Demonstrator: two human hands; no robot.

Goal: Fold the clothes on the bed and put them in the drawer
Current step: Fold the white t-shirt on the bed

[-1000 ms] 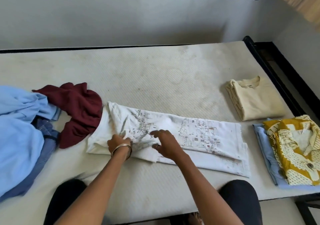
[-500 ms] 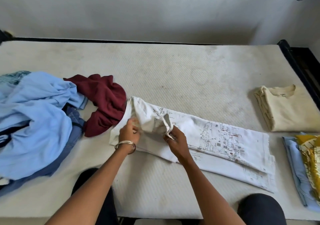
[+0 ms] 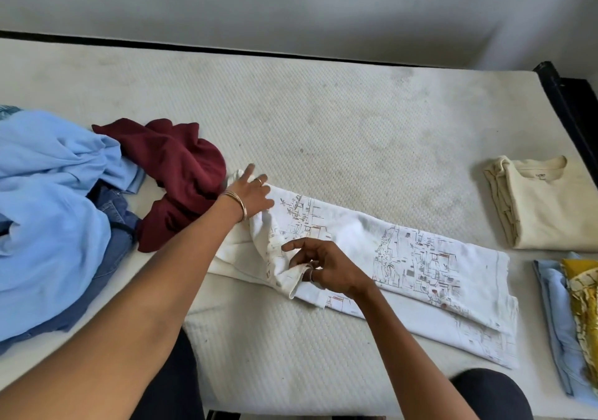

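In the head view, your left hand (image 3: 250,193) has let go of the white shirt (image 3: 382,258) and now lies flat on its collar end beside the maroon top (image 3: 181,173), while your right hand (image 3: 323,266) pinches the sleeve inward (shirt mid-bed, fold unfinished).

A single head-worn camera looks forward and steeply down from the near edge of the bed (image 3: 323,122), close enough that both forearms reach in from the lower frame. It faces the wall (image 3: 291,8) across the upper frame. Wide-angle bending curves the mattress edges. The bed frame (image 3: 563,102) cuts the upper right.
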